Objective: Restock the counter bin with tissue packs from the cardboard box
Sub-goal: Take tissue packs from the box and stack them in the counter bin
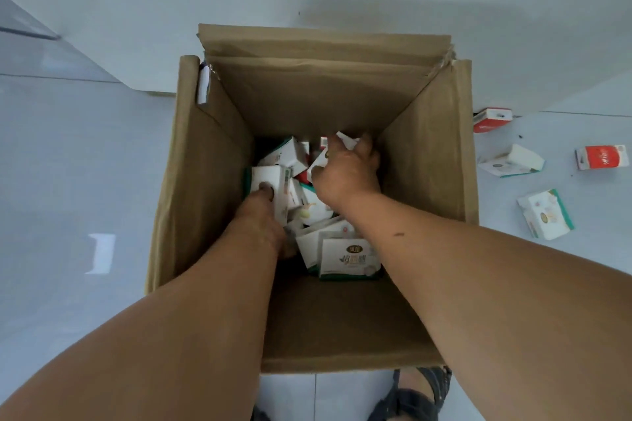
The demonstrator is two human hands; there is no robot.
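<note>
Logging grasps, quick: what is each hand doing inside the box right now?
Left hand: grips a white tissue pack, thumb on its face.
Right hand: fingers curled round a second tissue pack.

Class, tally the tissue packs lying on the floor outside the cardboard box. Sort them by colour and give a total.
Red packs: 2
White-and-green packs: 2
Total: 4
</note>
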